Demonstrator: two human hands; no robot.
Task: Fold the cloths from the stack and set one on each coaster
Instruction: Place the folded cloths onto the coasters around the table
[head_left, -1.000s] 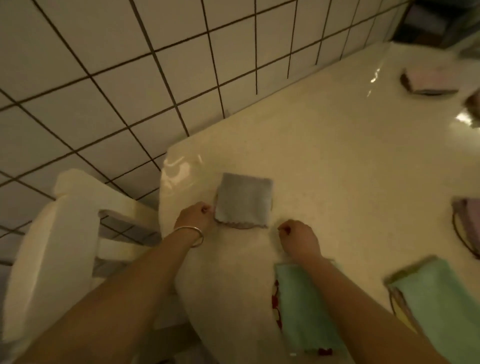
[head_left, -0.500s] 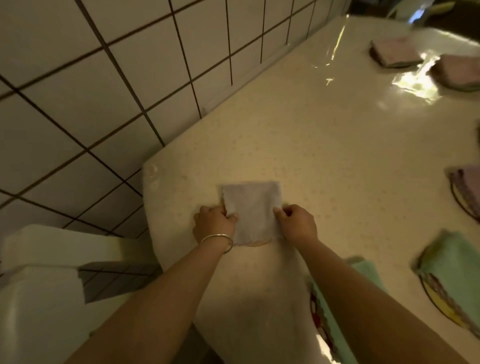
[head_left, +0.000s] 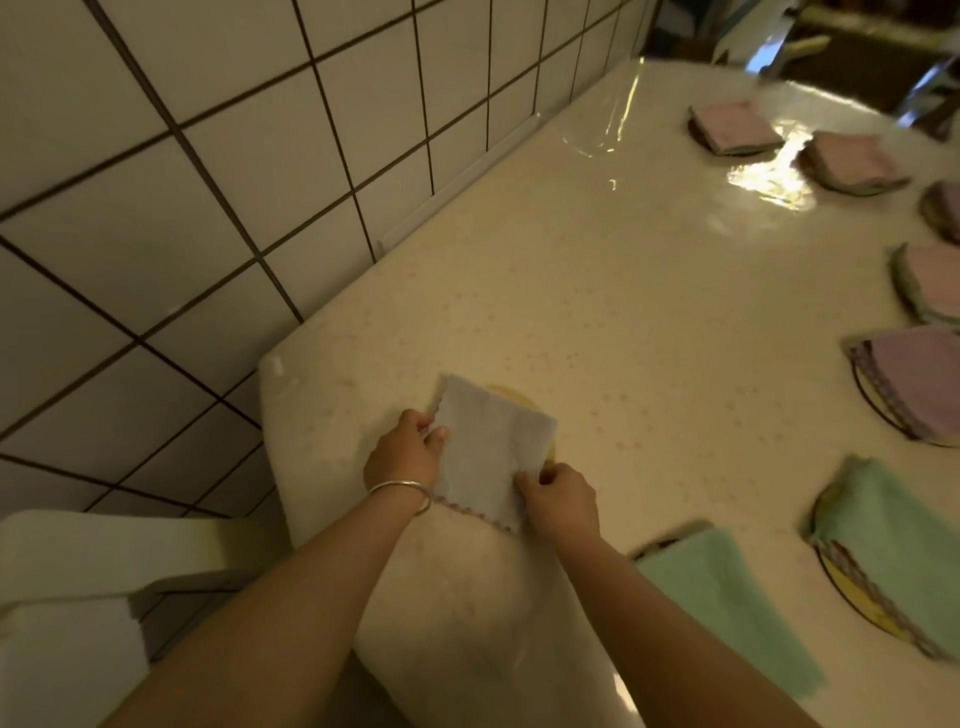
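Placing step in hand: left hand (head_left: 402, 457) and right hand (head_left: 558, 501) pinch the folded grey cloth (head_left: 491, 457) between them, over a coaster (head_left: 511, 397). Next, judged: centre, then let go.

Bare forearms, no sleeves showing, and a thin silver bangle (head_left: 402, 491) circling the left wrist.

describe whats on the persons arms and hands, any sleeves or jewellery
Both forearms are bare, with no sleeves in view. The left hand has a thin silver-coloured bangle at the wrist. The right hand shows nothing at the wrist. No gloves; rings cannot be made out.
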